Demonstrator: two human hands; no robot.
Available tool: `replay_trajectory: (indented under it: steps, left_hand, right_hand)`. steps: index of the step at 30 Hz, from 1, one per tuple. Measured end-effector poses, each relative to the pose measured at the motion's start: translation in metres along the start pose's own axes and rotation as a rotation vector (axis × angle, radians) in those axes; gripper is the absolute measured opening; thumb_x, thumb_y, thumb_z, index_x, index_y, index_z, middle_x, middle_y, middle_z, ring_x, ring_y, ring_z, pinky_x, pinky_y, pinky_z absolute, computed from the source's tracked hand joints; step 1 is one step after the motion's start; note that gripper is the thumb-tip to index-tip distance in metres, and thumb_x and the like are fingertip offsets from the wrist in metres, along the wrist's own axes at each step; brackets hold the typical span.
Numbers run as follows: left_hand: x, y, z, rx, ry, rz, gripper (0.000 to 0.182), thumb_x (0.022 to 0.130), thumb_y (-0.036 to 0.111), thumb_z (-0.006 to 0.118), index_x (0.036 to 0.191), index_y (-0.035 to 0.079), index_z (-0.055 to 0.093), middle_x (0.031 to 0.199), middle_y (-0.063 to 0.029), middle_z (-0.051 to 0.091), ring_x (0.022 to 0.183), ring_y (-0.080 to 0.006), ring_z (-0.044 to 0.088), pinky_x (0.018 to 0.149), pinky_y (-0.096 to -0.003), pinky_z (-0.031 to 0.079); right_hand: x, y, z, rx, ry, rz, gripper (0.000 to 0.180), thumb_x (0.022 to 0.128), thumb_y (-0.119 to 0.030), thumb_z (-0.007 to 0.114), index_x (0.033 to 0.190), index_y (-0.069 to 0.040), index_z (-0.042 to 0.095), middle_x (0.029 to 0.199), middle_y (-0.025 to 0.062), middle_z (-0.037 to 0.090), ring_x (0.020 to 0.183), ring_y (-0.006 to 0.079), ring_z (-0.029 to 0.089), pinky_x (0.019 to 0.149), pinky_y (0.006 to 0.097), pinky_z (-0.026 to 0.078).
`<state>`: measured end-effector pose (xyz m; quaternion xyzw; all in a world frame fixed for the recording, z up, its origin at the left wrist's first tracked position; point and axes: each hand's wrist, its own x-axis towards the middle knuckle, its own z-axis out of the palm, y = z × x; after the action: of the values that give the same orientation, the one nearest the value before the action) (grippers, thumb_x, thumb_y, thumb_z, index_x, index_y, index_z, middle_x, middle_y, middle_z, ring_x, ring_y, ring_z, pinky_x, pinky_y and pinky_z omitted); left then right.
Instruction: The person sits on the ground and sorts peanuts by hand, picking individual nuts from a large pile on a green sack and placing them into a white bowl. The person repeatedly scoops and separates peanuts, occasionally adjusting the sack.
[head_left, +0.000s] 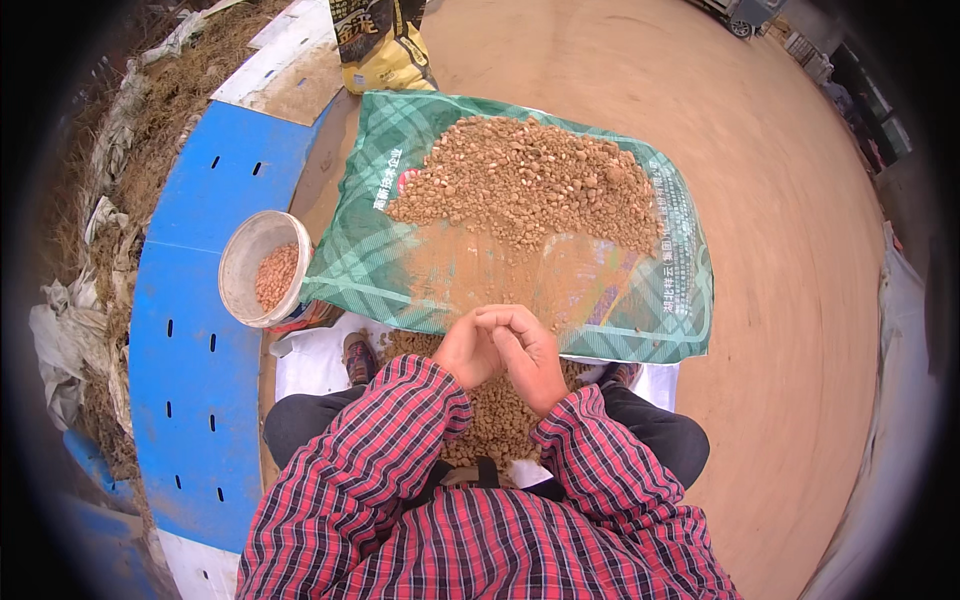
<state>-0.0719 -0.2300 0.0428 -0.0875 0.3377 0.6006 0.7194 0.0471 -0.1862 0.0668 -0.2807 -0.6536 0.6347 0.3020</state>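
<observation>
My left hand (469, 351) and my right hand (527, 358) are pressed together over the near edge of a green plaid woven sack (367, 247). Their fingers overlap in a cupped shape, so whatever is between the palms is hidden. On the sack's far half lies a heap of crumbly brown soil (525, 180) mixed with pale pink kernels that look like shelled peanuts. A dusty, mostly bare strip of sack separates the heap from my fingertips. Below my hands, between my legs, a second pile of soil clods (499, 420) rests on a white sheet (311, 360).
A white plastic bucket (232, 270) partly filled with pink kernels stands at the sack's left. Blue slotted panels (195, 300) run along the left, with dry grass and torn plastic beyond. A black-and-yellow printed bag (386, 52) stands behind the sack. Brown ground (780, 225) extends to the right.
</observation>
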Motion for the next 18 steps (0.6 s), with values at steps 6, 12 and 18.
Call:
replay_trajectory:
  steps: [6, 12, 18]
  left_hand:
    - [0.063, 0.084, -0.02, 0.193, 0.198, 0.014, 0.032, 0.104, 0.033, 0.041, 0.087, 0.009, 0.053, 0.073, 0.0022, 0.046, 0.062, -0.0111, 0.041, 0.057, -0.026, 0.039]
    - [0.086, 0.187, -0.056, 0.932, 0.536, 0.367, 0.031, 0.098, 0.033, 0.053, 0.087, 0.005, 0.06, 0.069, 0.0047, 0.042, 0.06, -0.0083, 0.039, 0.055, -0.026, 0.036]
    - [0.123, 0.242, -0.062, 1.516, 0.677, 0.792, 0.028, 0.094, 0.03, 0.058, 0.088, 0.004, 0.065, 0.06, 0.0001, 0.053, 0.055, -0.0104, 0.047, 0.053, -0.0311, 0.037]
  right_hand:
    - [0.107, 0.023, -0.031, -0.384, 0.062, -0.044, 0.023, 0.093, -0.006, 0.052, 0.114, 0.001, 0.06, 0.114, 0.0121, 0.059, 0.105, 0.0214, 0.058, 0.093, 0.0331, 0.045]
    - [0.27, 0.067, -0.053, -0.828, -0.038, -0.396, 0.025, 0.089, -0.011, 0.054, 0.111, -0.008, 0.065, 0.118, 0.0139, 0.06, 0.109, 0.0336, 0.056, 0.095, 0.0439, 0.043]
    - [0.401, 0.095, -0.073, -1.111, -0.109, -0.345, 0.034, 0.093, -0.032, 0.051, 0.118, -0.015, 0.066, 0.126, 0.0165, 0.058, 0.116, 0.0377, 0.053, 0.102, 0.047, 0.038]
